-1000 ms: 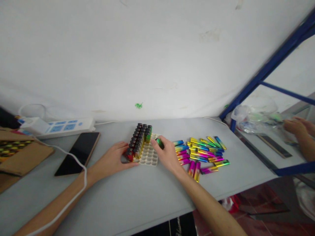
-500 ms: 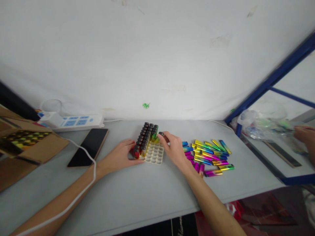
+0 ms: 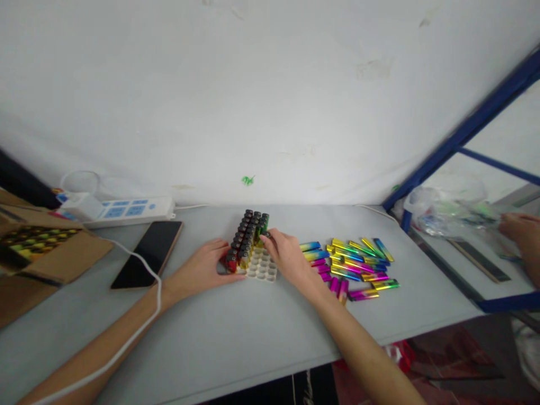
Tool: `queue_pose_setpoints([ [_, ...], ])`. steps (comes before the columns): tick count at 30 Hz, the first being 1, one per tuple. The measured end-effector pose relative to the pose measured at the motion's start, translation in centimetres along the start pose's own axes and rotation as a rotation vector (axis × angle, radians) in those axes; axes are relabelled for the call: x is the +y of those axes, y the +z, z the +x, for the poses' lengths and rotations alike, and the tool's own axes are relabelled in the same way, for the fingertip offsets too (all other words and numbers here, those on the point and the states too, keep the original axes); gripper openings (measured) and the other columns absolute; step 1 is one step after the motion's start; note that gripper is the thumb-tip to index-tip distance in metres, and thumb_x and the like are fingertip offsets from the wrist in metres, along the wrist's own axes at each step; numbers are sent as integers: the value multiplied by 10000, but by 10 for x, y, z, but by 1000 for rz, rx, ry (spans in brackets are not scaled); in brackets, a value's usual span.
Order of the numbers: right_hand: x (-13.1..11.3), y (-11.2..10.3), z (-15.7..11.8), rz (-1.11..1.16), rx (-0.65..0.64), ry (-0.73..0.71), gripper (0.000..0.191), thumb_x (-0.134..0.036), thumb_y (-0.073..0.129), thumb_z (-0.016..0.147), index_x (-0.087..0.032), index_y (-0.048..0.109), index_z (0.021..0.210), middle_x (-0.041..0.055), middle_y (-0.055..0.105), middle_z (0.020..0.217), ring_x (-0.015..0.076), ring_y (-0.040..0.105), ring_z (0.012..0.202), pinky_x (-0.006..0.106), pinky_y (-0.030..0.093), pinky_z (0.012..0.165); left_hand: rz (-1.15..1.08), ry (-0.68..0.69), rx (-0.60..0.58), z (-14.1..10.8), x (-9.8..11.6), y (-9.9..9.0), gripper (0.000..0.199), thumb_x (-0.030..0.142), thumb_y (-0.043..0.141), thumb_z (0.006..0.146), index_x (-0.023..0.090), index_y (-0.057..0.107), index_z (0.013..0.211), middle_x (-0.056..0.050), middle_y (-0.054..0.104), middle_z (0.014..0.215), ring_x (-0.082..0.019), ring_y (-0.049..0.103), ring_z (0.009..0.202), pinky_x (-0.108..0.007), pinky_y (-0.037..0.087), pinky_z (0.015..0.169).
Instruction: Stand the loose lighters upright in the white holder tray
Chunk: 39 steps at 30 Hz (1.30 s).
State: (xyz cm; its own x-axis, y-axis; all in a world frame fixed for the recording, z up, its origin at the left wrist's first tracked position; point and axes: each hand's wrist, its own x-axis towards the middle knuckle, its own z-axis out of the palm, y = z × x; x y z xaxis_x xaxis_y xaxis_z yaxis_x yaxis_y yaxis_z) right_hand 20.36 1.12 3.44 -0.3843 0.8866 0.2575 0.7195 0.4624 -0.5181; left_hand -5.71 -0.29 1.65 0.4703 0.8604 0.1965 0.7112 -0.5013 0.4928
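A pale tray [image 3: 262, 269] with rows of small hollows lies on the table. Its left and back hollows hold upright lighters [image 3: 243, 239] with black tops and shiny coloured bodies. My left hand [image 3: 208, 261] grips the tray's front left corner, thumb along the front edge and fingers around the left side, against the nearest lighters. Over the back right hollows, my right hand [image 3: 287, 256] pinches a lighter [image 3: 266, 234] by its black top; its lower part is mostly hidden. Several loose lighters [image 3: 350, 261] in gold, blue, green and magenta lie in a pile right of my right hand.
At the left are a phone [image 3: 147, 253], a white power strip [image 3: 130, 209] and an open cardboard box [image 3: 76, 256] of black-and-yellow pieces. A white cable [image 3: 157, 306] crosses above my left forearm. Beyond the blue frame [image 3: 447, 149], another person's hand [image 3: 521, 228] is near clear plastic bags [image 3: 442, 216].
My right hand has moved slightly left and down with the lighter, closer to the tray's filled rows. My left hand keeps its grip on the tray. The view has shifted a little.
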Motion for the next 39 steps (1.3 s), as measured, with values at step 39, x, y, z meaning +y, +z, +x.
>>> queue_pose_setpoints([
  [39, 181, -133, -57, -42, 89, 217, 338, -554, 695, 994, -218, 706, 1021, 132, 819, 1037, 283, 740, 981, 426, 566, 942, 42, -30, -2, 4, -5, 1, 472, 708, 788, 796, 246, 778, 891, -80, 796, 972, -317, 746, 928, -433, 619, 915],
])
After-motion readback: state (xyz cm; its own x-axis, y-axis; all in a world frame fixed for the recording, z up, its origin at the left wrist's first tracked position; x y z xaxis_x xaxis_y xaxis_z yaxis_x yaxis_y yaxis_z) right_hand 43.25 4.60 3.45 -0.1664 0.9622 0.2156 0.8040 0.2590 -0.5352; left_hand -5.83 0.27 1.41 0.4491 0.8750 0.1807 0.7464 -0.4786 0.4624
